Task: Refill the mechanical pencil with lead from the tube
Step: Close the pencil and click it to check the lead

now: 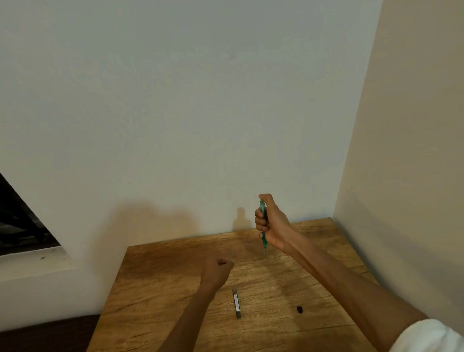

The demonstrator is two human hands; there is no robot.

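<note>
My right hand grips a green mechanical pencil upright in a fist above the far part of the wooden table, tip pointing down, thumb at the top end. My left hand hovers over the table's middle with its fingers curled; nothing shows in it. The grey lead tube lies flat on the table just below and to the right of my left wrist. A small black cap lies to the tube's right, under my right forearm's line.
The table stands in a corner, with a pale wall behind and another wall on the right. A dark window opening sits at the left. A dark surface lies below the table's left edge.
</note>
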